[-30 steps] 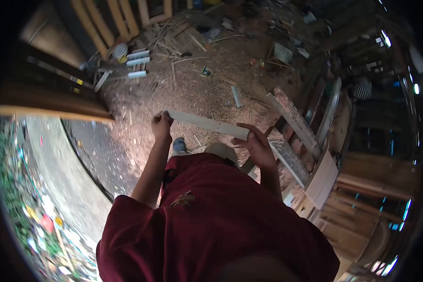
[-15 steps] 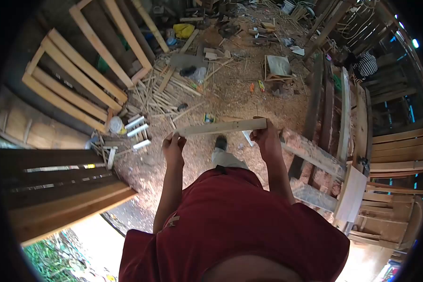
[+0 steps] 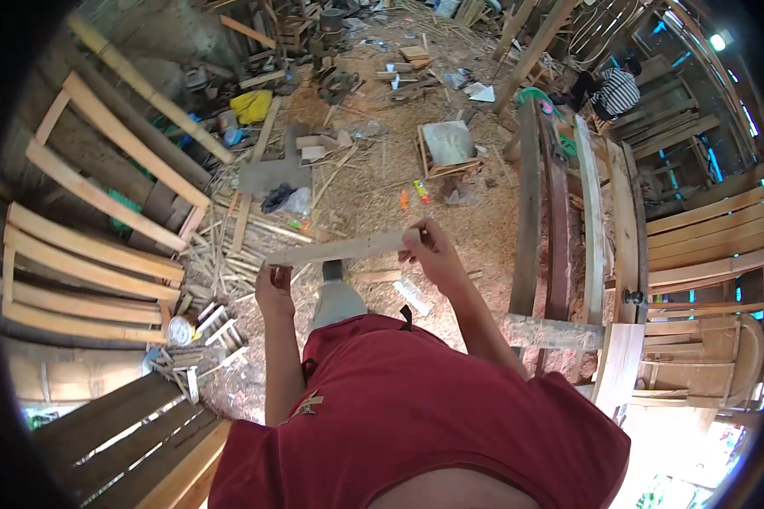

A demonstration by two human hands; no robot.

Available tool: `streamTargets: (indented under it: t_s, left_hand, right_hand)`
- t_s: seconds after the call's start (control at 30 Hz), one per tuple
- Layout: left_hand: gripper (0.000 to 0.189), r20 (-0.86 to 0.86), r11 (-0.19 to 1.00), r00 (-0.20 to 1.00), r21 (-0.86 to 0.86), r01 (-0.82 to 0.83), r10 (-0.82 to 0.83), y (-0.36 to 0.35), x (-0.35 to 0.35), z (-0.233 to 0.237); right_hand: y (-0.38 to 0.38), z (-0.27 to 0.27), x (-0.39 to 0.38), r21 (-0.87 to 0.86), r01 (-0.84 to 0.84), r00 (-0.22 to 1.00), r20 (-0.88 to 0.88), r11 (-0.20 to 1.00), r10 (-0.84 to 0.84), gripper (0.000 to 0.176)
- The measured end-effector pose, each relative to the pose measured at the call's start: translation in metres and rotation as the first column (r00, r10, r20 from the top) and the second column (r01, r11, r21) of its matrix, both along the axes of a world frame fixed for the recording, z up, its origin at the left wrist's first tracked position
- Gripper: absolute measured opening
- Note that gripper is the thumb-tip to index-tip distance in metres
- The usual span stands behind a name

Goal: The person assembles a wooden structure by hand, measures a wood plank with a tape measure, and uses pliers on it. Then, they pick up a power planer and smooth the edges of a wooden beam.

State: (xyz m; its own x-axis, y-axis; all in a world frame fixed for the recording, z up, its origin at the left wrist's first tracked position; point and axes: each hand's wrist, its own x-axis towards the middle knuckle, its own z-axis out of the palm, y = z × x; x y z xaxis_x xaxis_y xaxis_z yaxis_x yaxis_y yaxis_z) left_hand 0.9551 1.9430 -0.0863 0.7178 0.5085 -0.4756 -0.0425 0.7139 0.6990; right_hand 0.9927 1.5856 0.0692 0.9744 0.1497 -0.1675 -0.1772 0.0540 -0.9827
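Observation:
A pale, narrow wooden strip (image 3: 339,249) is held level in front of my body, above the floor. Its left end is pinched by my left hand (image 3: 275,291), fingers closed round it. At the other end my right hand (image 3: 429,248) grips the strip between thumb and fingers, a little higher in view. Below the strip my foot and light trouser leg (image 3: 338,301) show on the ground.
Wooden frames (image 3: 102,204) lean at the left. Thin sticks (image 3: 229,246) and scraps litter the floor. Long beams (image 3: 556,220) on a bench stand at the right. A small table (image 3: 448,144) is ahead. Another person in a striped top (image 3: 617,93) sits at the far right.
The view has shifted, so the beams and frames appear further left and the floor ahead lower. Both hands still hold the strip, now further left in view.

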Motion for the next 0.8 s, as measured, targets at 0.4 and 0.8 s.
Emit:
streamTargets:
  t_s: [0.4, 0.8]
  left_hand:
    - [0.029, 0.046, 0.804, 0.824, 0.255, 0.537, -0.564, -0.096, 0.455, -0.028]
    - [0.044, -0.018, 0.385, 0.421, 0.374, 0.844, -0.907, -0.29, 0.764, 0.064]
  right_hand:
    - [-0.087, -0.08, 0.224, -0.114, 0.204, 0.966, -0.134, 0.972, -0.219, 0.036]
    - [-0.145, -0.05, 0.484, -0.484, 0.185, 0.922, -0.215, 0.855, -0.321, 0.043]
